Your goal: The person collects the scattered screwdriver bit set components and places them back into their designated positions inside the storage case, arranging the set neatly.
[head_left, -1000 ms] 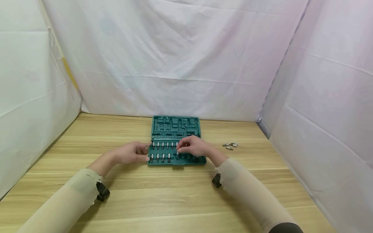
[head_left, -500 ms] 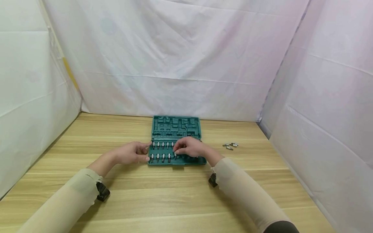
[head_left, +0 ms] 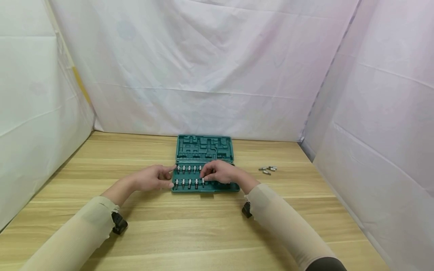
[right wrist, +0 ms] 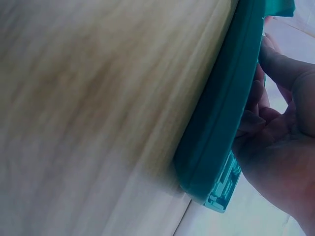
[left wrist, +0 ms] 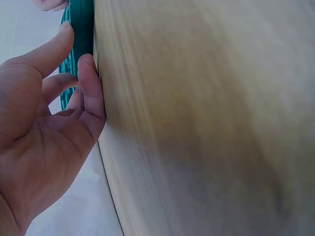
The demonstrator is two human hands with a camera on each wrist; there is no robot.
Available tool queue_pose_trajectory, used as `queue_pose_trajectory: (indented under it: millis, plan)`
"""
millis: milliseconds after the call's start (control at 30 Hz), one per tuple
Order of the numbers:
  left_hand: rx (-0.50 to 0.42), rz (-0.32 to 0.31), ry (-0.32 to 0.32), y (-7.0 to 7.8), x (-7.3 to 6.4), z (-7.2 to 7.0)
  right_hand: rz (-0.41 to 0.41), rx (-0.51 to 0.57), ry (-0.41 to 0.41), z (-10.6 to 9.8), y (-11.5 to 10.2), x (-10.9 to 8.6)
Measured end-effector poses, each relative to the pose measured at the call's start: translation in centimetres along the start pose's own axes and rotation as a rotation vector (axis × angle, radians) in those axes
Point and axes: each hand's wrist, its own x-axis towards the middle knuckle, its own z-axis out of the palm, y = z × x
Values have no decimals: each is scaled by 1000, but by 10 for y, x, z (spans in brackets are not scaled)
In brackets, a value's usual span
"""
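A green plastic case [head_left: 205, 191] lies with its lid up on the wooden table, holding two rows of bit sockets with silver collars and dark tips. My right hand [head_left: 222, 171] is over the case's middle, thumb and fingertips pinching a bit socket [head_left: 203, 183] in the front row, right of several seated ones. That hand covers part of both rows. At the case's left side my left hand [head_left: 150, 177] touches the edge with thumb and fingers spread. The left wrist view shows those fingers [left wrist: 91, 88] against the green side; the right wrist view hides the pinched socket.
Several loose bit sockets [head_left: 268, 170] lie in a small group on the table, right of the case. The moulded lid [head_left: 205, 147] leans back behind the base. White cloth walls [head_left: 203, 75] enclose the table at the back and sides.
My right hand has moved slightly left and toward me with the bit socket, which now stands in line with the front row. The left hand has stayed in place.
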Motion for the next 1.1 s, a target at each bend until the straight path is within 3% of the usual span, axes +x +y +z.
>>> queue_pose_trajectory:
  millis: [433, 1100]
  plan:
    - [-5, 4, -3, -3, 1, 0, 39, 46, 27, 1, 2, 0]
    - [-23, 18, -6, 3, -3, 0, 106, -19, -1, 3, -7, 7]
